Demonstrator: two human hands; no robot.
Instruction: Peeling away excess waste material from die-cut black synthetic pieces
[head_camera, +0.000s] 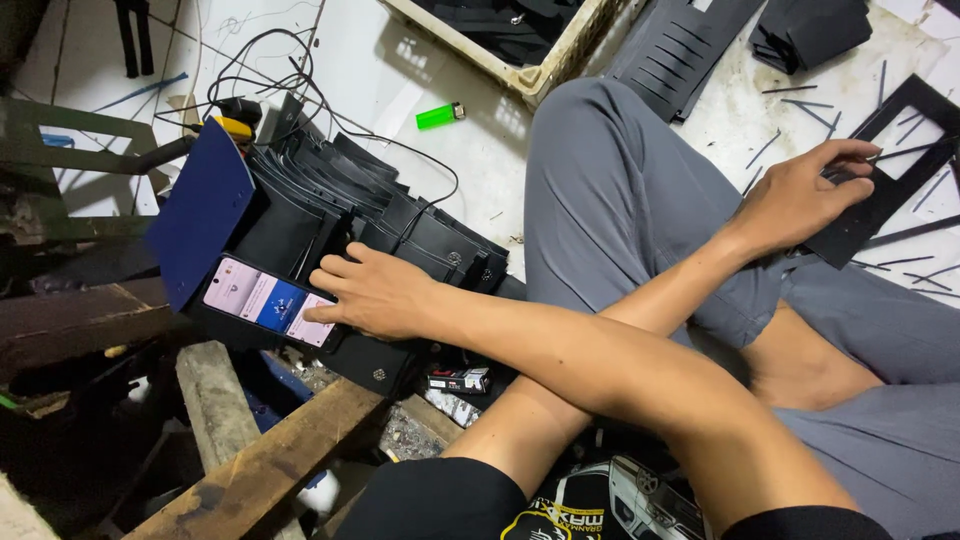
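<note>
Our arms cross over our raised grey-trousered knee (620, 190), which blocks the straight way between the two sides. On the far side of it, the stack of black wallets (370, 215) and the phone (268, 303) fill the surface, with a blue board (200, 220) and wooden beams (260, 470) hemming it in. Open white floor (390, 80) lies around the green lighter (440, 115), crossed by black cables (300, 85). By the black frame piece (890, 170), thin black strips (800, 105) litter the floor.
</note>
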